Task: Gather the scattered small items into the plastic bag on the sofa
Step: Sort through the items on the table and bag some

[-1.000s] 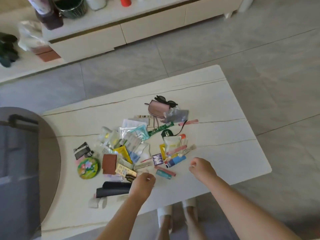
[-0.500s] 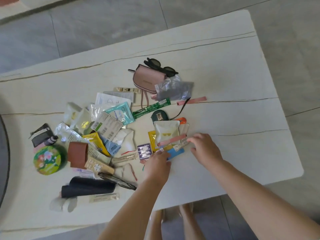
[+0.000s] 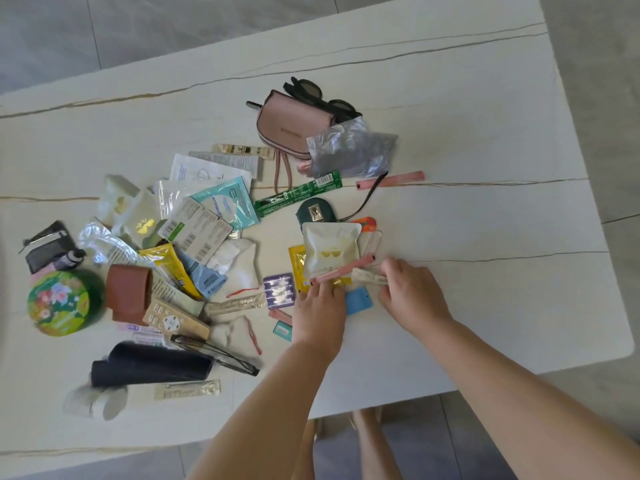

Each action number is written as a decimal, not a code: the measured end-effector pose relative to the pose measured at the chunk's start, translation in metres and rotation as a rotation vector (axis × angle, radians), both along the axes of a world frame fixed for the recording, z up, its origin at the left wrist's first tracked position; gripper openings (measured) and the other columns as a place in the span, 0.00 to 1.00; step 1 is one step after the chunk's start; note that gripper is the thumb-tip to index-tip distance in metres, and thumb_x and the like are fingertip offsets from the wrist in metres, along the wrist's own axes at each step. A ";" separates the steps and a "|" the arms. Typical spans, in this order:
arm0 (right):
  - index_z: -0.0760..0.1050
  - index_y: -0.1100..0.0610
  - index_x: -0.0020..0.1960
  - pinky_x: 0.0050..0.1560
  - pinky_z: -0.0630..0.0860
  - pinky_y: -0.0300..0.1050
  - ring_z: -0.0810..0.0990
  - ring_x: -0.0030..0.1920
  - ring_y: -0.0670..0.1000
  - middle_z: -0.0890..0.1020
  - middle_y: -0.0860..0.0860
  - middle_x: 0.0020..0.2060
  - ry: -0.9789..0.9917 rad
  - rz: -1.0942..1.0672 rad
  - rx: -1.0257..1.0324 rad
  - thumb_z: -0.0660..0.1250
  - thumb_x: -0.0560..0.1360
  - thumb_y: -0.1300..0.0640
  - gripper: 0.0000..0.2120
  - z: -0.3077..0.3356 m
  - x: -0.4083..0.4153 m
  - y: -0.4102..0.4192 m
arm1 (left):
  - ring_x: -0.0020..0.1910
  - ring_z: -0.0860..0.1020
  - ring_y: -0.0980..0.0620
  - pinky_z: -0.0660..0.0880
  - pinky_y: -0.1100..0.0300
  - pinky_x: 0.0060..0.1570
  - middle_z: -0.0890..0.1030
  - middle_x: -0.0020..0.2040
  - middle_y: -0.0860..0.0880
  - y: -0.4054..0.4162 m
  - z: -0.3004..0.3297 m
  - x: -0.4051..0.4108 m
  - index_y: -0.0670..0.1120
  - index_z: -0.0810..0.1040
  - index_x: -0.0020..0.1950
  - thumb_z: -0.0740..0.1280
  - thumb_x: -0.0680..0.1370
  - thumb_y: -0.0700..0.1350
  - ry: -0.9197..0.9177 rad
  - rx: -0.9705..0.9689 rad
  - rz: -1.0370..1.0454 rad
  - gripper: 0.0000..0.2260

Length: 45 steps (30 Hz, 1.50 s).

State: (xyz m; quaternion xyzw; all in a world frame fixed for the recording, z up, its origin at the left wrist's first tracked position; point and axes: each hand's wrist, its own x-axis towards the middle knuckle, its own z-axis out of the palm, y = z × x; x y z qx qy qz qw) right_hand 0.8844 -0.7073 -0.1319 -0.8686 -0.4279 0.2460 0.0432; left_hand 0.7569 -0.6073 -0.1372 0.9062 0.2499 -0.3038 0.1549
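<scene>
While small items lie scattered across the white counter (image 3: pixel 450 98), 2 hands work at the pile's near right edge.
The left hand (image 3: pixel 320 311) presses down on a pink stick packet (image 3: pixel 341 270); the right hand (image 3: pixel 410 292) pinches a clear wrapped packet (image 3: pixel 367 276). A crumpled plastic bag (image 3: pixel 349 147) lies far beside the pink pouch (image 3: pixel 292 124).

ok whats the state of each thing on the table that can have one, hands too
left hand: fingers down on the sachets, grip unclear
right hand: pinching a clear wrapped stick
pink pouch: closed, on its side
sunglasses: folded, behind the pouch
plastic bag: crumpled, lying flat
green round tin: lid on
spectacles: lying unfolded
brown case: flap shut
</scene>
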 end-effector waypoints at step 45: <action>0.64 0.53 0.43 0.29 0.61 0.41 0.71 0.35 0.50 0.70 0.45 0.32 0.322 -0.319 -0.210 0.61 0.73 0.51 0.08 -0.003 -0.082 0.014 | 0.40 0.78 0.50 0.76 0.55 0.40 0.76 0.40 0.53 0.051 0.006 -0.053 0.52 0.64 0.53 0.66 0.75 0.57 -0.076 -0.248 1.112 0.15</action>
